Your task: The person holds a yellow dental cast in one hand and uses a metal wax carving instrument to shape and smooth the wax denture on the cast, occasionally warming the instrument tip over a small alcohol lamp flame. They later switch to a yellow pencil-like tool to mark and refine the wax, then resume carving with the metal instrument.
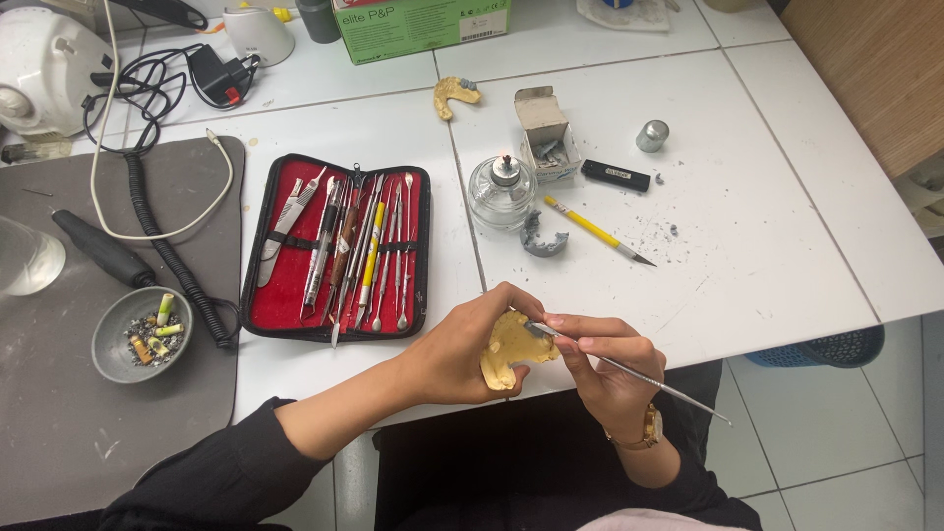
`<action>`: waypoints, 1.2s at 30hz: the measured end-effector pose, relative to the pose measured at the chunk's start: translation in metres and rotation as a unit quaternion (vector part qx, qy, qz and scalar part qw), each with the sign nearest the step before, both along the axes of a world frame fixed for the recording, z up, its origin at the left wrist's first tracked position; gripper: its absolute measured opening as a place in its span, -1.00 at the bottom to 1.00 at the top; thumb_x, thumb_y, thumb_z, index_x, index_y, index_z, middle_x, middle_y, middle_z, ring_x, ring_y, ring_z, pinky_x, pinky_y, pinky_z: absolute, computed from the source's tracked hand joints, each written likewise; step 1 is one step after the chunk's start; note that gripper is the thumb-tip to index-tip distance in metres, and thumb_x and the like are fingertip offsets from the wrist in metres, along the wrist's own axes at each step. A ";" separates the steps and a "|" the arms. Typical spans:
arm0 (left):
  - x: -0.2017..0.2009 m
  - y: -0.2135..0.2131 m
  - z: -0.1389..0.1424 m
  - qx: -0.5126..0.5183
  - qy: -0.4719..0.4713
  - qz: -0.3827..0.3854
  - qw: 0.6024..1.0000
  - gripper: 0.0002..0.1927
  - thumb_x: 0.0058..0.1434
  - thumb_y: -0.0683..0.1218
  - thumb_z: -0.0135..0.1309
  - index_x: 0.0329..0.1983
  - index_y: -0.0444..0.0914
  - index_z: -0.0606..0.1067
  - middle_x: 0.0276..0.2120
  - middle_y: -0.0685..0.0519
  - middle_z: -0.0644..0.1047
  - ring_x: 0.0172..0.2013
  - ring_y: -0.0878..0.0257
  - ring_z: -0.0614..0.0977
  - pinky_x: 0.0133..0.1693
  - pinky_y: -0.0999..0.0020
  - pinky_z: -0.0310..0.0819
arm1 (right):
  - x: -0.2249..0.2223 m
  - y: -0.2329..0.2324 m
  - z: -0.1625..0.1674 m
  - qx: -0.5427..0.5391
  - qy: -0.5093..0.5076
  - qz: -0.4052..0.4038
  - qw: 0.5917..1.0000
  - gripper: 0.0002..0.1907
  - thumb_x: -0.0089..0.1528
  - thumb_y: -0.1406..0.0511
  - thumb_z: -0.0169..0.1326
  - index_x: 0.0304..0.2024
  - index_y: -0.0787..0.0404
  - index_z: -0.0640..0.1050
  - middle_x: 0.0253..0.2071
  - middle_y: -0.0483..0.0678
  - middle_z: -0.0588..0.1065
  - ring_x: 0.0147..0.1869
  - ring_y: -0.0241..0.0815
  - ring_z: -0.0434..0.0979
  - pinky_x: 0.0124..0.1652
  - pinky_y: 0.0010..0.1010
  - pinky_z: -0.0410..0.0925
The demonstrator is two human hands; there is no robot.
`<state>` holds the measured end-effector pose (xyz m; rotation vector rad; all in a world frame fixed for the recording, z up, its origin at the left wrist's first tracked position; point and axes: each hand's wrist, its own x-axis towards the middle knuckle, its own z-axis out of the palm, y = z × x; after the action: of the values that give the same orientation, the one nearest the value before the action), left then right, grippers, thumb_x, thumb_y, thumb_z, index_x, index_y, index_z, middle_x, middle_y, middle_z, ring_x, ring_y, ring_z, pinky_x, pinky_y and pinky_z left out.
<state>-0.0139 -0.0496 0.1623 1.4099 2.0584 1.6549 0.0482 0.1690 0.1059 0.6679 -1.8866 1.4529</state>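
Observation:
My left hand (462, 344) grips a yellow plaster dental cast (508, 351) just off the front edge of the white tiled table (767, 226). My right hand (602, 366) pinches a thin metal carving tool (639, 372), its tip resting on a small grey lump on top of the cast. The tool's long handle points down to the right. An open red-lined case of metal instruments (339, 248) lies on the table just beyond my left hand.
A glass spirit lamp (501, 192), grey wax piece (543, 240), yellow-handled knife (592, 229), black lighter (615, 175), small cardboard box (544, 128) and second yellow cast (454, 94) lie further back. Left: grey mat (59, 413), bowl of bits (141, 334), black handpiece (103, 248), cables.

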 end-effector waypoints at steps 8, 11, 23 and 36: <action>0.005 0.003 -0.006 -0.005 0.013 -0.004 1.000 -0.42 0.07 -0.18 0.29 0.11 -0.34 0.30 0.00 -0.13 0.53 0.05 -0.02 0.65 0.07 0.22 0.57 | 0.005 0.002 -0.003 0.026 0.006 -0.019 0.999 -0.71 0.27 0.46 0.18 -0.07 0.19 0.35 -0.13 0.14 0.61 0.03 -0.02 0.71 -0.05 -0.38 0.66; 0.005 0.003 -0.007 -0.006 0.007 -0.003 1.000 -0.42 0.06 -0.19 0.28 0.11 -0.34 0.30 0.00 -0.13 0.53 0.04 -0.03 0.66 0.07 0.22 0.57 | 0.007 0.003 -0.003 0.017 0.002 -0.019 1.000 -0.73 0.30 0.46 0.17 -0.06 0.18 0.35 -0.13 0.13 0.60 0.03 -0.03 0.71 -0.03 -0.37 0.65; 0.004 0.004 -0.007 -0.013 0.004 -0.002 1.000 -0.41 0.04 -0.20 0.29 0.10 -0.35 0.29 0.02 -0.14 0.53 0.05 -0.04 0.66 0.07 0.21 0.57 | 0.006 0.002 -0.002 0.021 -0.009 -0.025 0.999 -0.72 0.27 0.46 0.19 -0.08 0.16 0.38 -0.14 0.13 0.61 0.02 -0.02 0.72 -0.07 -0.37 0.66; 0.005 0.004 -0.006 -0.005 0.004 -0.002 1.000 -0.43 0.06 -0.20 0.28 0.09 -0.34 0.30 0.00 -0.13 0.53 0.04 -0.02 0.67 0.06 0.21 0.58 | 0.007 0.005 -0.006 -0.002 -0.014 -0.008 1.000 -0.72 0.28 0.46 0.18 -0.06 0.17 0.37 -0.15 0.15 0.60 0.02 -0.01 0.71 -0.05 -0.35 0.66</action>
<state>-0.0089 -0.0457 0.1565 1.4193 2.0635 1.6377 0.0551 0.1742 0.0996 0.6337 -1.9054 1.4620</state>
